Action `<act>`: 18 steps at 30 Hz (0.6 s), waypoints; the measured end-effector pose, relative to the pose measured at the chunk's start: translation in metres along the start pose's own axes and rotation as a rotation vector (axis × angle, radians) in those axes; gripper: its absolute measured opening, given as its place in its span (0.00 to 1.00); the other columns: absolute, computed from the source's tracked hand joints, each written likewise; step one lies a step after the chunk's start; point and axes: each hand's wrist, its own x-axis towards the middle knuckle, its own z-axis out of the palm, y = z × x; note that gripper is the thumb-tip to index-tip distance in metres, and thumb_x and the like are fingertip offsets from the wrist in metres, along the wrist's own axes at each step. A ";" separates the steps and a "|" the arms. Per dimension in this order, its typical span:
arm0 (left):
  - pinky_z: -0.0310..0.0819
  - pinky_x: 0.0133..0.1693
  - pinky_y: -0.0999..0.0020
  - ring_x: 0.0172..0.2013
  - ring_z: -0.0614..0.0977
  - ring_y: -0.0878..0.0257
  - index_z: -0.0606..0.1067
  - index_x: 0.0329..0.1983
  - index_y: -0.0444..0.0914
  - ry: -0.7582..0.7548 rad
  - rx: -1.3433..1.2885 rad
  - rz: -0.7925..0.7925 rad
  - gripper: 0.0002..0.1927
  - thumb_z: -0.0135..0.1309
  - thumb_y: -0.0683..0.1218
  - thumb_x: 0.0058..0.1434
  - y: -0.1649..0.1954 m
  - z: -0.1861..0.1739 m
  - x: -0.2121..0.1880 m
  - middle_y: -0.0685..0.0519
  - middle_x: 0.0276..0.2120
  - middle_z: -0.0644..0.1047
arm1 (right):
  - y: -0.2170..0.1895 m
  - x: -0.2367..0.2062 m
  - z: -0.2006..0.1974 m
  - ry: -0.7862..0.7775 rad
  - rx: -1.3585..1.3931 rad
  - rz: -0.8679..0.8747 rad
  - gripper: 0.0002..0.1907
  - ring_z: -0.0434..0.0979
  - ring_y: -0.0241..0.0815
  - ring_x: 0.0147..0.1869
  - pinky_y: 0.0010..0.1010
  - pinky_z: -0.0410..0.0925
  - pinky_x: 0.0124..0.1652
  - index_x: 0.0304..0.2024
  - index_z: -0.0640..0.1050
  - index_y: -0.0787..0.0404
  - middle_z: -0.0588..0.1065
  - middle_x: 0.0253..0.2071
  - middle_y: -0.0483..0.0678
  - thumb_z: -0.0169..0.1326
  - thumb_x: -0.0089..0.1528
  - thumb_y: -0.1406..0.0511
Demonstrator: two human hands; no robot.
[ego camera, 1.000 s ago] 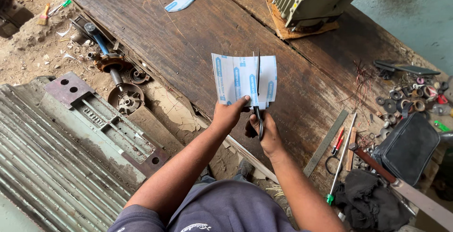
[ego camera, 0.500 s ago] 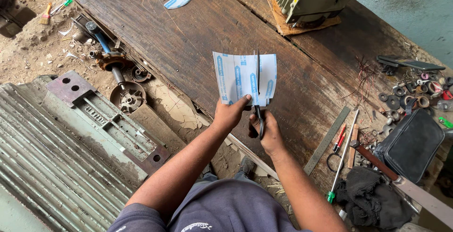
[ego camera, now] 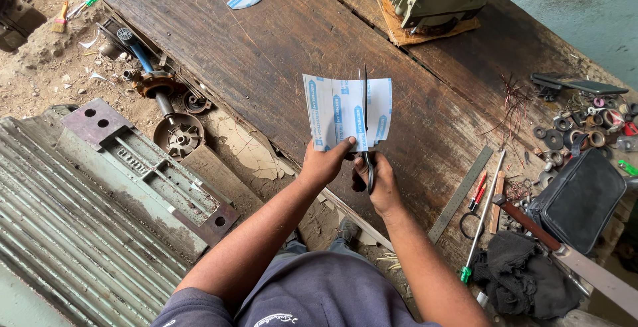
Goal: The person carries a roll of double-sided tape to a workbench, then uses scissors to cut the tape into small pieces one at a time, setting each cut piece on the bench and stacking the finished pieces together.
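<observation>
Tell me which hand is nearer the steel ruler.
Right. The right hand, working scissors, sits just left of the ruler; the left hand, holding the sheet, is farther left.

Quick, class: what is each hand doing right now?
Left hand: closed on the sheet.
Right hand: closed on the scissors, blades in the sheet.

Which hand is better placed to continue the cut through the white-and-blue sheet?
Right: the right hand already works the black scissors in the white-and-blue sheet; the left hand only holds its lower edge.
</observation>
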 end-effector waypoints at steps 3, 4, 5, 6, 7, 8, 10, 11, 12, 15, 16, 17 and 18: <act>0.84 0.42 0.64 0.40 0.86 0.58 0.74 0.51 0.29 -0.013 -0.002 -0.033 0.19 0.60 0.46 0.63 0.000 0.000 0.000 0.44 0.39 0.82 | 0.001 0.000 -0.001 0.004 -0.003 0.009 0.29 0.72 0.35 0.27 0.29 0.68 0.27 0.44 0.73 0.63 0.71 0.26 0.43 0.59 0.60 0.45; 0.84 0.42 0.64 0.40 0.86 0.58 0.74 0.51 0.29 -0.014 -0.010 -0.028 0.19 0.60 0.46 0.63 0.000 0.000 0.001 0.44 0.39 0.82 | 0.002 -0.001 -0.002 0.008 -0.007 0.006 0.29 0.72 0.35 0.26 0.29 0.68 0.26 0.44 0.73 0.63 0.70 0.26 0.43 0.59 0.60 0.45; 0.84 0.42 0.64 0.40 0.86 0.58 0.74 0.51 0.29 -0.015 -0.019 -0.024 0.19 0.60 0.46 0.63 0.000 0.000 0.001 0.44 0.40 0.82 | 0.004 -0.001 -0.002 0.011 -0.011 0.003 0.28 0.71 0.35 0.26 0.29 0.68 0.26 0.43 0.73 0.63 0.70 0.25 0.43 0.59 0.61 0.45; 0.84 0.42 0.64 0.40 0.86 0.58 0.74 0.51 0.29 -0.011 -0.005 -0.028 0.19 0.60 0.46 0.63 0.001 0.000 0.002 0.44 0.39 0.82 | 0.006 0.000 -0.002 0.016 -0.011 0.007 0.28 0.71 0.35 0.26 0.29 0.68 0.25 0.43 0.73 0.62 0.70 0.25 0.43 0.59 0.61 0.45; 0.84 0.41 0.64 0.39 0.86 0.58 0.74 0.51 0.29 -0.009 0.011 -0.034 0.19 0.60 0.46 0.63 0.000 0.000 0.002 0.44 0.39 0.83 | 0.008 0.000 -0.002 0.023 -0.010 0.012 0.28 0.71 0.34 0.26 0.29 0.68 0.25 0.43 0.73 0.62 0.70 0.25 0.43 0.60 0.60 0.45; 0.84 0.41 0.64 0.39 0.86 0.58 0.74 0.51 0.29 -0.007 0.026 -0.040 0.19 0.60 0.46 0.63 0.000 0.000 0.002 0.44 0.39 0.83 | 0.010 0.000 -0.003 0.031 -0.009 0.017 0.28 0.71 0.34 0.26 0.28 0.68 0.25 0.43 0.72 0.62 0.70 0.25 0.42 0.60 0.60 0.45; 0.83 0.41 0.63 0.39 0.86 0.58 0.75 0.50 0.28 0.000 0.009 -0.024 0.18 0.60 0.45 0.62 0.000 0.002 0.001 0.43 0.39 0.83 | 0.014 0.002 -0.004 0.042 -0.012 0.037 0.27 0.71 0.34 0.26 0.28 0.68 0.25 0.42 0.72 0.62 0.70 0.25 0.42 0.61 0.59 0.46; 0.83 0.41 0.63 0.39 0.86 0.57 0.75 0.50 0.28 0.005 0.000 -0.016 0.18 0.60 0.45 0.62 0.000 0.002 0.002 0.43 0.39 0.83 | 0.015 0.002 -0.004 0.046 -0.014 0.047 0.27 0.72 0.34 0.25 0.28 0.68 0.24 0.42 0.72 0.61 0.70 0.25 0.42 0.61 0.59 0.46; 0.83 0.41 0.63 0.40 0.86 0.57 0.75 0.50 0.28 0.003 -0.005 -0.008 0.19 0.60 0.45 0.62 0.001 0.003 0.002 0.43 0.39 0.83 | 0.017 0.003 -0.005 0.048 -0.015 0.047 0.27 0.72 0.34 0.25 0.28 0.68 0.24 0.42 0.72 0.61 0.70 0.25 0.42 0.61 0.59 0.46; 0.83 0.42 0.64 0.41 0.86 0.58 0.74 0.52 0.29 -0.001 0.015 -0.035 0.20 0.60 0.46 0.62 0.002 0.003 0.001 0.43 0.40 0.83 | 0.019 0.003 -0.006 0.056 -0.028 0.061 0.26 0.71 0.34 0.24 0.27 0.66 0.23 0.41 0.72 0.61 0.70 0.25 0.41 0.62 0.59 0.47; 0.83 0.43 0.64 0.41 0.86 0.58 0.73 0.53 0.29 -0.002 0.044 -0.073 0.20 0.60 0.46 0.63 0.003 0.002 0.002 0.43 0.41 0.83 | 0.020 0.003 -0.007 0.061 -0.043 0.073 0.26 0.71 0.34 0.24 0.28 0.66 0.23 0.41 0.72 0.62 0.70 0.24 0.41 0.62 0.59 0.47; 0.84 0.43 0.65 0.41 0.86 0.59 0.73 0.53 0.30 -0.003 0.075 -0.111 0.21 0.60 0.47 0.63 0.003 0.002 0.001 0.43 0.41 0.83 | 0.020 0.003 -0.007 0.066 -0.057 0.085 0.26 0.71 0.34 0.24 0.28 0.65 0.22 0.40 0.72 0.62 0.70 0.24 0.42 0.62 0.59 0.48; 0.84 0.44 0.65 0.42 0.86 0.58 0.73 0.54 0.30 -0.001 0.075 -0.120 0.21 0.60 0.47 0.63 0.004 0.002 0.001 0.43 0.41 0.83 | 0.021 0.003 -0.008 0.066 -0.055 0.093 0.26 0.71 0.34 0.24 0.28 0.65 0.22 0.40 0.72 0.62 0.70 0.24 0.41 0.62 0.59 0.48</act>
